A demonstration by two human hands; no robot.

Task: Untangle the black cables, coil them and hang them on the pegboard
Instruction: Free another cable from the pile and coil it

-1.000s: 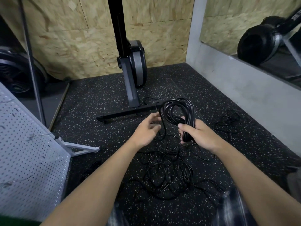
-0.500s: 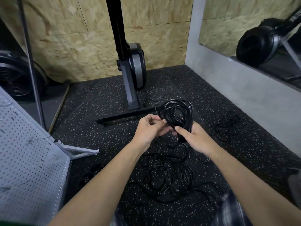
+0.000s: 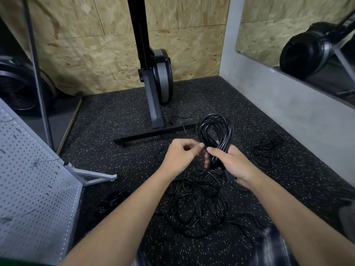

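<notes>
A coil of black cable stands upright above the floor, gripped at its lower end by my right hand. My left hand is curled beside it, with thumb and fingertips pinching a strand at the coil's base. Under both hands a tangle of thin black cables lies spread on the speckled rubber floor. A smaller black cable bundle lies to the right, and another lies by the pegboard's foot. The white pegboard leans at the left edge.
A rowing machine's upright and base bar stand just beyond the hands. A grey concrete ledge runs along the right. OSB panels form the back wall. A fan wheel and a thin pole stand at left.
My left hand has closed in on the coil's base and now pinches a strand there. The right hand has shifted its grip slightly lower on the coil.
</notes>
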